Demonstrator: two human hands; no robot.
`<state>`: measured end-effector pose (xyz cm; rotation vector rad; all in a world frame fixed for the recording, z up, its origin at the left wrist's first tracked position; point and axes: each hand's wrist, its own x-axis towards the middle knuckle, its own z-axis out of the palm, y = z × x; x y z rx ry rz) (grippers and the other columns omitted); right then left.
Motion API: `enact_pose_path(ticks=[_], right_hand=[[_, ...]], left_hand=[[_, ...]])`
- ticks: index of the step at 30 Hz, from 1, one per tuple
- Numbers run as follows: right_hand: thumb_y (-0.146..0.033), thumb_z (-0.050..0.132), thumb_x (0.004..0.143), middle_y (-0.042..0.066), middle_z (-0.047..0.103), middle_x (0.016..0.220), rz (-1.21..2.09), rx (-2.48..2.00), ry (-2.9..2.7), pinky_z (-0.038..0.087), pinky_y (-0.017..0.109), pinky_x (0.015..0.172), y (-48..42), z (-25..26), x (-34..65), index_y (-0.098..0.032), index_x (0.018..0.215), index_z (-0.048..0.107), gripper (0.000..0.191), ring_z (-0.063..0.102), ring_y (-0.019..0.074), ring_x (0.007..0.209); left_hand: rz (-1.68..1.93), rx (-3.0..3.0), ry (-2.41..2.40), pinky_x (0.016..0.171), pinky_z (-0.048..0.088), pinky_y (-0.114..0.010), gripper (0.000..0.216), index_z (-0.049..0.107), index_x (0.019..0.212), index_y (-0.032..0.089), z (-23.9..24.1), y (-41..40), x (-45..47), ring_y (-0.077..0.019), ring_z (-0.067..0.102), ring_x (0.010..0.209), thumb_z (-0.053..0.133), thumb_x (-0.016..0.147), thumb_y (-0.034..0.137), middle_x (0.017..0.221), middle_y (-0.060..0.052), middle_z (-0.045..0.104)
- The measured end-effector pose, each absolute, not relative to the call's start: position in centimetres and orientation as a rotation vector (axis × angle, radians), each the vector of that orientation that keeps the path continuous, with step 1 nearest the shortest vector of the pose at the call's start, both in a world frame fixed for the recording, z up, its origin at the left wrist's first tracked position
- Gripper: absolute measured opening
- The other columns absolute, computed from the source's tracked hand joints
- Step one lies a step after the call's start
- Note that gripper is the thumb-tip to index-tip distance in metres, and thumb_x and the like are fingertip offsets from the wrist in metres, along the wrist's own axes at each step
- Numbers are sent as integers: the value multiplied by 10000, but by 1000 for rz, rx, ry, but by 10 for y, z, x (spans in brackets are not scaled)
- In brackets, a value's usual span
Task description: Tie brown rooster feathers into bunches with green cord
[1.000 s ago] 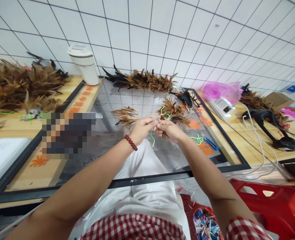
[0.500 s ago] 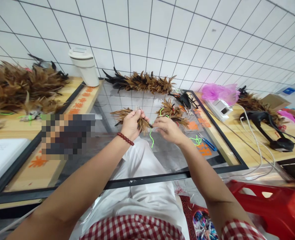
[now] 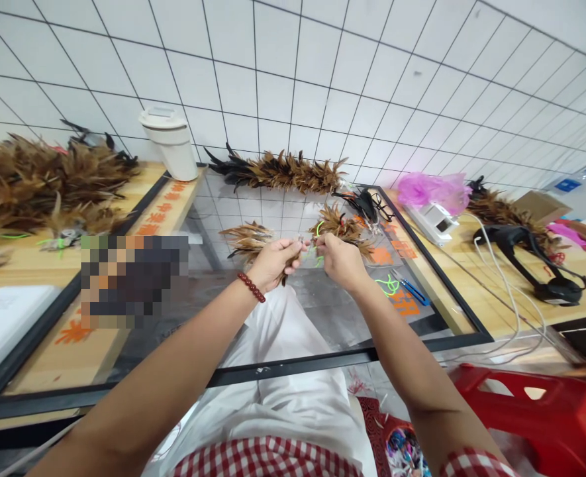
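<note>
A small bunch of brown feathers (image 3: 287, 270) was held in the left hand (image 3: 275, 265), whose fingers were curled closely around it, with the pale stem ends shown at the thumb and the tips pointed down toward the person's lap. The fingers of the right hand (image 3: 343, 260) were drawn together in a narrow pinch, and a thin green string (image 3: 318, 254) was gripped at the fingertips. The hands were held near each other but apart, above the glass top of the table (image 3: 293, 324); how the string was wound on the stems could not be told.

Loose feathers (image 3: 247, 237) were spread just beyond the left hand, and a feather cluster (image 3: 345, 224) was set just beyond the right. Farther ahead of both hands, a long feather bundle (image 3: 293, 173) was laid crosswise near the wall (image 3: 293, 79), by which reach forward was limited. To the right of the right hand, a tangle of green cord (image 3: 388, 285) and a blue cutter (image 3: 414, 291) were placed inside the table's black side edge. Between the hands and the near black edge, a stretch of bare glass was left for sideways movement.
</note>
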<state>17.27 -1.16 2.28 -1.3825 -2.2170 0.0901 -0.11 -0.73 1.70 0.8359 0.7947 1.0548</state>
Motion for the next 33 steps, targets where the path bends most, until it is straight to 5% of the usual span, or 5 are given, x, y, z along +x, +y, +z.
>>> enact_pose_path(ticks=[4,13,19,26,33], right_hand=[[-179,410,882,57,653,868,220,-1257,-2142,397,284,694,-13,21,169,-203,918,550,146,586,181,770],[-430,649,755,-16,584,669,1269,-991,-1628,393,229,535,-5,17,163,-169,963,614,336,518,104,582],[-468,698,711,-12,589,586,1196,-995,-1553,398,229,525,-6,13,158,-169,712,601,315,519,103,548],[-437,685,709,-17,588,664,1163,-1102,-1626,392,228,526,0,15,173,-170,888,645,324,481,96,551],[-273,565,833,3,591,648,604,-1110,-2155,391,248,600,-6,28,188,-160,732,667,182,516,122,613]], left_hand=[[924,951,813,329,243,-133,211,628,713,96,11,-10,1,-44,442,401,720,707,286,544,-10,540],[871,1022,827,331,170,-130,324,567,601,98,8,-10,2,-9,371,393,746,661,362,551,9,508],[828,976,801,349,228,-135,275,577,625,90,7,-13,6,-27,419,420,722,698,312,557,-5,525],[948,953,964,350,172,-149,166,573,637,100,9,-9,5,-25,371,389,585,783,178,536,13,495],[1039,1317,1283,416,257,-188,189,624,649,129,2,0,-1,-58,384,409,550,779,243,520,20,532]])
